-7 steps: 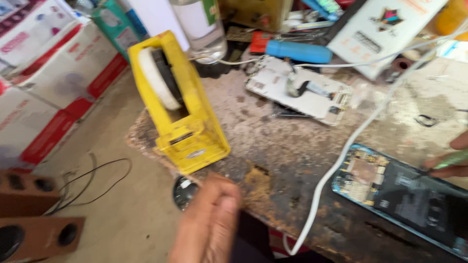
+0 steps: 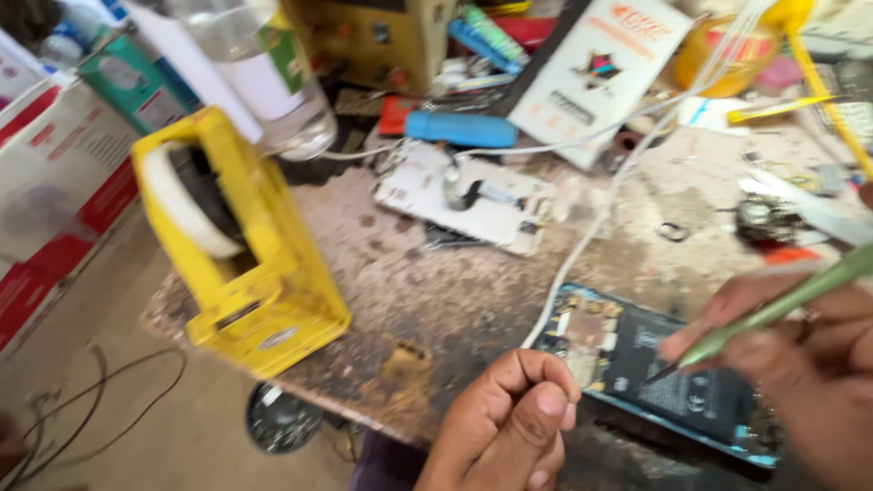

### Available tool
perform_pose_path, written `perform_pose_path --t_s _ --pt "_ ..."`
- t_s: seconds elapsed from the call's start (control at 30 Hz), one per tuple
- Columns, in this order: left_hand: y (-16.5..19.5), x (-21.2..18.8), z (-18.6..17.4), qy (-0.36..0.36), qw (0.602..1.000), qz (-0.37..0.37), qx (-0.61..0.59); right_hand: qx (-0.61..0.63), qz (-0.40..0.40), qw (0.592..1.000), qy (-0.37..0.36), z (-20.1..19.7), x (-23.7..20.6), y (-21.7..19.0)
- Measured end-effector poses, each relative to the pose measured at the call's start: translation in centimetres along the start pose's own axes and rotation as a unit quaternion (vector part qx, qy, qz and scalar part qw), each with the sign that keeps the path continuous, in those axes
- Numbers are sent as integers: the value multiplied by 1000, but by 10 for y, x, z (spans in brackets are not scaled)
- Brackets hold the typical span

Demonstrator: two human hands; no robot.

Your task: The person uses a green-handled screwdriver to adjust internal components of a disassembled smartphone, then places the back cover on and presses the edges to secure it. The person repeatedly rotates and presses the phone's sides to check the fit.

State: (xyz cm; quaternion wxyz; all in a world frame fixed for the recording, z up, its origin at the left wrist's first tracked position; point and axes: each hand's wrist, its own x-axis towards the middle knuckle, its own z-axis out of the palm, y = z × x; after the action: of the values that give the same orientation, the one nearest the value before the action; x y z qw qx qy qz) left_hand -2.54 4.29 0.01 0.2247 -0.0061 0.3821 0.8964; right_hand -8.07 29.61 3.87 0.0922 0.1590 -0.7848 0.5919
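Green-handled tool pinched in the right hand probes the opened phone at the bench's near edge. The left hand hovers clenched and empty; steadying the phone seems next.

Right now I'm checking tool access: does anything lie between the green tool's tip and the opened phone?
Nothing visible does. The right hand holds the green tool, its tip directly over the opened phone.

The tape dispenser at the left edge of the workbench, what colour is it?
The tape dispenser is bright yellow, holding a white roll of tape. The head view shows it.
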Motion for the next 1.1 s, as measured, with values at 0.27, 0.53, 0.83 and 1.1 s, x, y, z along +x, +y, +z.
perform_pose_path --t_s 0.27,0.53,0.83,1.1 --pt "-19 33 27 -7 997 -73 -6 -56 -65 996 39 1 -39 -20" --pt "-28 44 29 37 994 -93 -30 -11 -85 992 91 14 -21 -34" --pt "-23 51 31 27 995 -87 -38 -98 -48 992 67 12 -19 -41" --pt "-27 55 32 18 996 -82 -41 -102 -25 990 91 11 -12 -40"
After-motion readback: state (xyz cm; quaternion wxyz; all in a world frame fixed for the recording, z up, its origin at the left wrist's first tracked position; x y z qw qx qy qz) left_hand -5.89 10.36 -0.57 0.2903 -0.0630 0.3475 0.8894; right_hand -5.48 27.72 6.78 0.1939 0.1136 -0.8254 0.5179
